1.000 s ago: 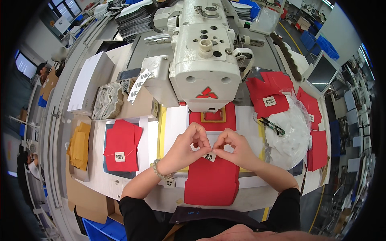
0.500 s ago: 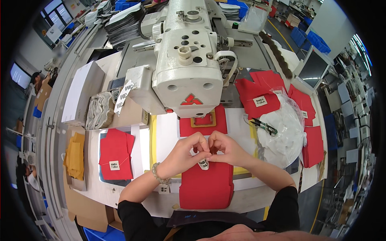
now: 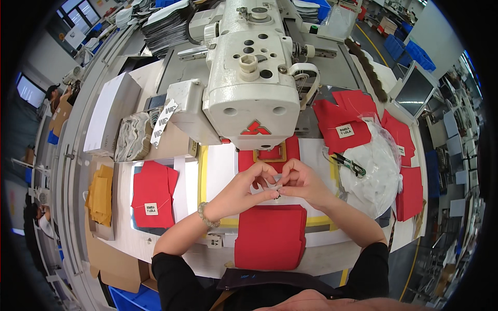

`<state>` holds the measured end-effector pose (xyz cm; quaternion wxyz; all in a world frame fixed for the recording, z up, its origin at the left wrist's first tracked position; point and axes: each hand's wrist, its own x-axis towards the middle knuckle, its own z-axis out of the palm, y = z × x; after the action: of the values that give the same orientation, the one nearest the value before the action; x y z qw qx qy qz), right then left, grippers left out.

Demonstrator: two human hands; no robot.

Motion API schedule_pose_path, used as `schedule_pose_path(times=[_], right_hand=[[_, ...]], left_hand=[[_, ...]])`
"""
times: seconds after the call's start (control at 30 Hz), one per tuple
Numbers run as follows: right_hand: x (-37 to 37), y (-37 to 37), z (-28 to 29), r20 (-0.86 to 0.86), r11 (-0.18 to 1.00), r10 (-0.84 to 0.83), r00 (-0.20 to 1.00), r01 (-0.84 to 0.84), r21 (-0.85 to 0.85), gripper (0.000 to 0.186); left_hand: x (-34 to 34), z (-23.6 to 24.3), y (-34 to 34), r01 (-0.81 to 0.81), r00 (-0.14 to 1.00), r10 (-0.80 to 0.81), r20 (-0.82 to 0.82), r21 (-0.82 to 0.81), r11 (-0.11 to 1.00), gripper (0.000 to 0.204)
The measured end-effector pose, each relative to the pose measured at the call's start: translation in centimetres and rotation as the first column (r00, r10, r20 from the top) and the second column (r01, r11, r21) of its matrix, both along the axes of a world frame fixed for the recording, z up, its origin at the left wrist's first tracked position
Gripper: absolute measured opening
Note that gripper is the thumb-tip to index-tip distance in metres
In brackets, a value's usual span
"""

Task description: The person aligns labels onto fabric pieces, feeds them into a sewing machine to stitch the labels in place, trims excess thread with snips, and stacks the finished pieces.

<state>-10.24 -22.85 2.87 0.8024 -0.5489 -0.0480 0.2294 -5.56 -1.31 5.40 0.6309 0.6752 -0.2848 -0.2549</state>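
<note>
- small pale label (image 3: 279,190), mostly hidden by fingertips, sat between the two hands, in front of the body; its print could not be read there.
- the left hand (image 3: 252,187) pinched it between thumb and forefinger, and the right hand (image 3: 301,182) pinched from the other side, the fingertips meeting; so small a piece probably needed both grips for fine control.
- the other fingers curled back, seemingly to leave the pinch unobstructed.
- a red fabric stack (image 3: 270,238) lay just nearer the body than the hands, its edges roughly lined up, likely so that single pieces stayed within easy reach.
- just beyond the hands, a tan frame (image 3: 255,156) lay on a red piece (image 3: 245,160) under the sewing machine head (image 3: 251,106), presumably to hold the cloth flat.
- another label (image 3: 214,241) lay near the left wrist, probably handy there.
- well left of the left hand, a red pile (image 3: 154,187) carried a label on top, perhaps set aside to avoid crowding the middle.
- right of the right hand, thread snips (image 3: 350,164) rested on a clear bag of white pieces (image 3: 365,184), apparently for quick reach.
</note>
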Motion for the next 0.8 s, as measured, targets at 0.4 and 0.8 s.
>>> schedule_pose_path(times=[0.4, 0.8], right_hand=[[0.5, -0.3, -0.4, 0.052, 0.982, -0.158, 0.986, 0.162, -0.101, 0.025], [6.6, -0.6, -0.4, 0.238, 0.783, -0.032, 0.971, 0.172, -0.598, 0.014]], left_hand=[[0.9, -2.2, 0.5, -0.135, 0.981, 0.141, -0.130, 0.056, 0.989, 0.029], [2.4, -3.1, 0.8, -0.192, 0.828, 0.015, 0.561, 0.259, 0.947, 0.044]])
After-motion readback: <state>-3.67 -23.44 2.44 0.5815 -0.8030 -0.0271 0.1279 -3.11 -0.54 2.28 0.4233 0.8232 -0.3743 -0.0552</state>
